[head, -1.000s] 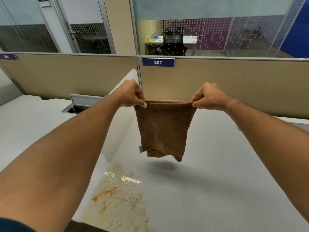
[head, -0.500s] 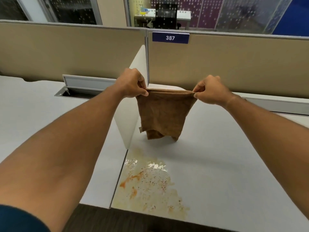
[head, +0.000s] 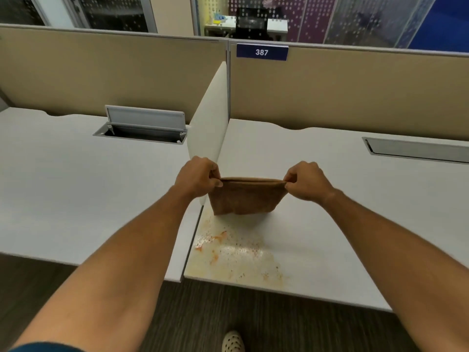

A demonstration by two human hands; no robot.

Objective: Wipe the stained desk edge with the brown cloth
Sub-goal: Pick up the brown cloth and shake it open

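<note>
You had lowered the folded brown cloth, top corners pinched by your left hand and right hand, onto the white desk at twelve o'clock of the orange-yellow stain, so wiping could begin.

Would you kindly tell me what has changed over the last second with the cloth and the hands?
Both hands have lowered the brown cloth from mid-air until its bottom edge meets the white desk, just behind the orange-yellow stain. Unchanged: the left hand and right hand still pinch the top corners; the stain remains unwiped.
</note>
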